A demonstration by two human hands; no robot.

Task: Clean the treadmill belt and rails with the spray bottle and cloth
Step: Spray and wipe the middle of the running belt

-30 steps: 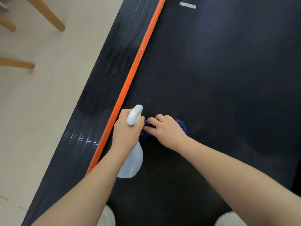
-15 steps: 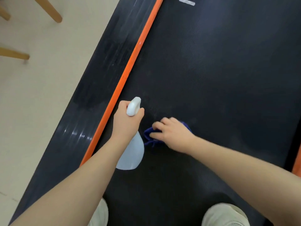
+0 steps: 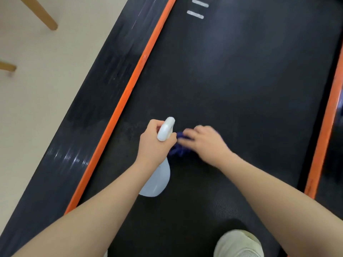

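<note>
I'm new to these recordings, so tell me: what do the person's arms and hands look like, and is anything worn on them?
Both forearms are bare, with no sleeves, gloves or watch in view. The left hand and right hand show nothing worn; the right hand's fingers are blurred.

The bottle (image 3: 157,179) is sitting left of the cloth (image 3: 178,148) on the belt (image 3: 232,80), between the rails (image 3: 130,88).
</note>
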